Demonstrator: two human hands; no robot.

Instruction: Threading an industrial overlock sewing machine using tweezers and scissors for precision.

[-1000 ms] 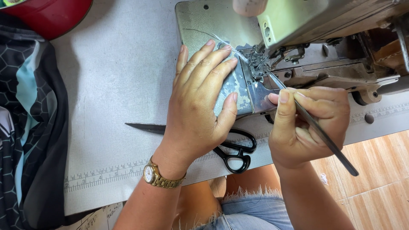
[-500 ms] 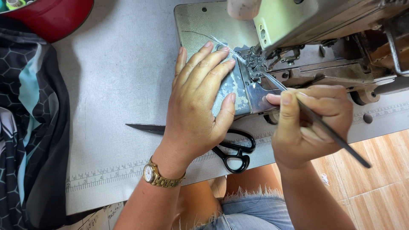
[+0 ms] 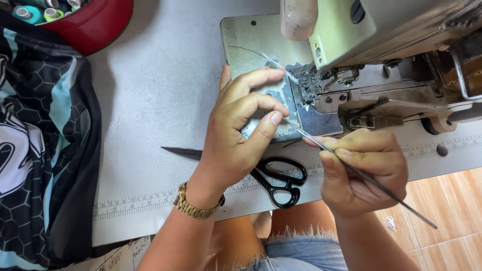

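Head view: the left hand (image 3: 236, 135) rests over the metal plate (image 3: 246, 42) of the sewing machine (image 3: 381, 30), its thumb and forefinger pinched together on a thin pale thread (image 3: 278, 65) that runs up toward the needle area (image 3: 307, 83). The other fingers (image 3: 261, 78) curl loosely above the plate. A gold watch (image 3: 193, 205) sits on that wrist. The right hand (image 3: 364, 173), near and to the right, is clenched around long thin tweezers (image 3: 361, 173); their tip points up and left, close to the left thumb, and the back end sticks out lower right past the hand. Black-handled scissors (image 3: 276, 180) lie flat on the grey desk (image 3: 150, 90), partly under the left hand, blade pointing left. A printed ruler strip (image 3: 135, 203) runs along the near edge of the desk. Dark patterned cloth (image 3: 45, 150) with teal stripes hangs over the left side. A red bowl (image 3: 95, 25) with thread spools stands at the far left corner.
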